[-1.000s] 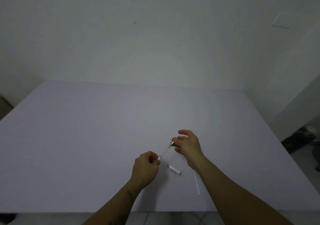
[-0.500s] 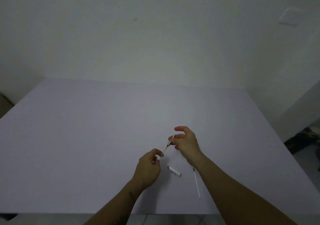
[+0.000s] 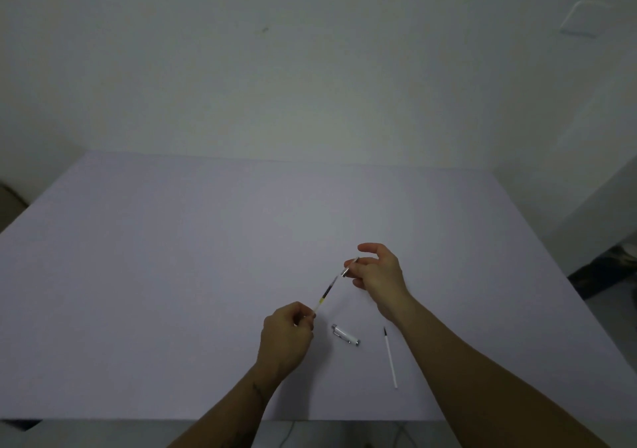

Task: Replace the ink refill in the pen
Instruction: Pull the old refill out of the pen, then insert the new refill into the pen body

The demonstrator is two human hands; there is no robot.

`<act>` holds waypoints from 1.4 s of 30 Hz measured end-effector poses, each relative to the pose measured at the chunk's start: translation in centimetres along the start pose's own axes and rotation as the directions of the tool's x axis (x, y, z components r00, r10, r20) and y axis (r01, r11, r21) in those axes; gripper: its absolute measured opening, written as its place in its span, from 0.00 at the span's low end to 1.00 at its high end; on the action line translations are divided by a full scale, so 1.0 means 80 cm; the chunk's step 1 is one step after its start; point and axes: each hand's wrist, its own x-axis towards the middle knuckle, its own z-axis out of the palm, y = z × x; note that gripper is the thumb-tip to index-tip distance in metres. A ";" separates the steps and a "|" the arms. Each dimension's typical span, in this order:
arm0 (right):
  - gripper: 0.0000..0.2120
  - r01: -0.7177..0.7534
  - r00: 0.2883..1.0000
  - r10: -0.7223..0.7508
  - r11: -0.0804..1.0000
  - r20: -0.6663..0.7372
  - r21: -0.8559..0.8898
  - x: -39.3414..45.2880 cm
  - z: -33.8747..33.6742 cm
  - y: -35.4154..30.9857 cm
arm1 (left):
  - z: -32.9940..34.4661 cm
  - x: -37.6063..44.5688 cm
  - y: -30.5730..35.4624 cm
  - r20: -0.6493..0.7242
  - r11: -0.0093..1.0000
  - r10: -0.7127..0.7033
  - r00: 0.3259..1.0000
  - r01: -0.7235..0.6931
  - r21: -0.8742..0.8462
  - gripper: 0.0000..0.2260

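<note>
A thin ink refill (image 3: 327, 291), with dark ink and a yellow band, stretches slantwise between my two hands above the table. My right hand (image 3: 377, 272) pinches its upper end at the silver tip, with the other fingers spread. My left hand (image 3: 286, 335) is closed in a fist around the refill's lower end. The pen barrel it grips is almost wholly hidden inside the fingers. A short white pen piece with silver ends (image 3: 345, 335) lies on the table between my forearms. A second white refill with a dark tip (image 3: 390, 358) lies just right of it.
The lilac table (image 3: 172, 275) reaches to a plain wall at the back. Its front edge runs just below my forearms. Past its right edge the floor shows dark objects (image 3: 606, 272).
My hands have moved apart. The right hand rose up and away, and far more of the refill now shows between the hands than one second ago.
</note>
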 end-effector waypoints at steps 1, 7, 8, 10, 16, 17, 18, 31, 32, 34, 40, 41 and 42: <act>0.16 -0.005 1.000 0.005 1.000 -0.007 -0.004 0.003 -0.002 0.002 | -0.001 0.000 -0.002 -0.010 1.000 -0.019 1.000 0.019 -0.001 0.07; 0.17 0.016 1.000 -0.009 0.945 0.024 -0.327 0.019 -0.009 0.042 | 0.001 -0.005 -0.014 -0.028 0.996 -0.085 0.996 0.085 0.019 0.07; 0.18 0.023 0.999 -0.005 0.913 0.045 -0.407 0.021 -0.009 0.051 | 0.002 -0.005 -0.015 -0.027 0.995 -0.095 0.995 0.096 0.028 0.07; 0.18 0.035 0.996 0.012 0.859 0.089 -0.511 0.027 -0.005 0.068 | 0.003 -0.004 -0.017 -0.022 0.992 -0.108 0.994 0.109 0.058 0.07; 0.20 0.128 0.987 -0.008 0.657 0.162 -0.743 0.042 0.017 0.099 | 0.004 0.003 -0.020 -0.029 0.984 -0.126 0.992 0.129 0.123 0.07; 0.21 0.141 0.986 -0.016 0.620 0.168 -0.772 0.044 0.020 0.101 | 0.005 0.004 -0.019 -0.030 0.984 -0.127 0.991 0.130 0.125 0.07; 0.21 0.152 0.985 -0.022 0.593 0.173 -0.791 0.046 0.023 0.103 | 0.005 0.005 -0.018 -0.030 0.984 -0.126 0.992 0.129 0.124 0.07; 0.08 -0.039 0.990 0.092 0.902 0.102 -0.430 0.002 -0.006 0.080 | 0.020 0.007 -0.005 0.024 0.991 -0.031 0.999 0.028 0.129 0.06; 0.07 -0.062 0.985 0.116 0.928 0.129 -0.366 -0.005 -0.007 0.076 | 0.024 0.006 -0.003 0.040 0.991 -0.014 0.999 0.009 0.137 0.06; 0.06 -0.100 0.976 0.148 0.956 0.160 -0.275 -0.015 -0.008 0.070 | 0.034 0.004 0.004 0.082 0.987 0.028 0.996 -0.041 0.155 0.05; 0.04 -0.141 0.987 0.151 0.977 0.055 -0.162 -0.030 -0.022 0.061 | 0.056 -0.007 0.022 0.165 0.973 0.074 0.983 -0.107 0.203 0.04; 0.04 -0.139 0.989 0.144 0.979 0.021 -0.148 -0.029 -0.029 0.059 | 0.059 -0.008 0.022 0.169 0.971 0.068 0.983 -0.103 0.214 0.04; 0.05 -0.138 0.990 0.137 0.981 -0.017 -0.137 -0.027 -0.037 0.057 | 0.061 -0.008 0.023 0.171 0.970 0.056 0.984 -0.094 0.222 0.05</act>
